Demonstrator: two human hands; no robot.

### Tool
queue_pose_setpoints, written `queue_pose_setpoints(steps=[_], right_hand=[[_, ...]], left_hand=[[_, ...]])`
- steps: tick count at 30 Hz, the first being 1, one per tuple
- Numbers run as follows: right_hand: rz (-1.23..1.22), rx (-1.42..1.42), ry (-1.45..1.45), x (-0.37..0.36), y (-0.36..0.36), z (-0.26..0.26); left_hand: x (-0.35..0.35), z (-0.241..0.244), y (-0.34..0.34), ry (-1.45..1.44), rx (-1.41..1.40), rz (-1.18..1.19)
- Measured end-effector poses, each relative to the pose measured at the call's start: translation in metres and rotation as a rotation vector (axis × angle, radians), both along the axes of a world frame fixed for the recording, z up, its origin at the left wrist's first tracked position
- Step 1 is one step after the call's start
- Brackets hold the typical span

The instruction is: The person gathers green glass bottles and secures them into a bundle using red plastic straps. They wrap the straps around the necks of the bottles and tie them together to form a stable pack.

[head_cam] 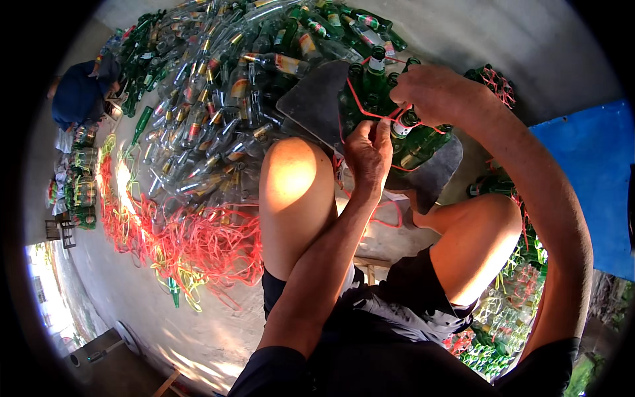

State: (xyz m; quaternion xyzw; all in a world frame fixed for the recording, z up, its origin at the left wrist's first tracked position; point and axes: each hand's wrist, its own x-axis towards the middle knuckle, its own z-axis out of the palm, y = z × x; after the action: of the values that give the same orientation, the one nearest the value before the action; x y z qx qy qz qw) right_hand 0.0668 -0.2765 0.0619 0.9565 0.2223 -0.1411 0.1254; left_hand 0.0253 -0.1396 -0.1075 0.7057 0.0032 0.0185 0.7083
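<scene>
Several green glass bottles (pixel 374 74) stand in a cluster on a dark board (pixel 317 97) in front of my knees. Red plastic strapping (pixel 364 110) runs round the bottles near their necks, with another strand lower down. My left hand (pixel 369 149) pinches the red strapping between thumb and fingers at the near side of the cluster. Above the bottles on the right, my right hand (pixel 426 94) is curled with its fingers at the strapping; its fingertips are partly hidden, and a bottle neck with a white label (pixel 402 126) shows just below it.
A large heap of loose glass bottles (pixel 198 99) lies ahead and to the left. Tangled red strapping (pixel 213 248) spreads on the floor beside my left knee. Strapped bottle bundles (pixel 84 183) stand far left, near a person in blue (pixel 79 97). A blue panel (pixel 590 183) is at right.
</scene>
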Motion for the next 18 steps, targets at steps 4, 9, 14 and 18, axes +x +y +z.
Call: queue_pose_setpoints(steps=[4, 9, 14, 18], right_hand=[[0.015, -0.018, -0.006, 0.011, -0.010, -0.005], [-0.054, 0.093, -0.057, 0.016, -0.022, -0.009], [-0.082, 0.174, -0.047, 0.031, -0.038, -0.013], [-0.062, 0.211, -0.089, 0.032, -0.039, -0.016]], left_hand=[[-0.001, 0.003, 0.000, -0.045, -0.010, -0.021], [-0.001, 0.007, -0.001, -0.078, -0.064, -0.041], [-0.001, 0.011, -0.002, -0.097, -0.174, -0.050], [-0.001, 0.009, -0.004, -0.137, -0.148, -0.053]])
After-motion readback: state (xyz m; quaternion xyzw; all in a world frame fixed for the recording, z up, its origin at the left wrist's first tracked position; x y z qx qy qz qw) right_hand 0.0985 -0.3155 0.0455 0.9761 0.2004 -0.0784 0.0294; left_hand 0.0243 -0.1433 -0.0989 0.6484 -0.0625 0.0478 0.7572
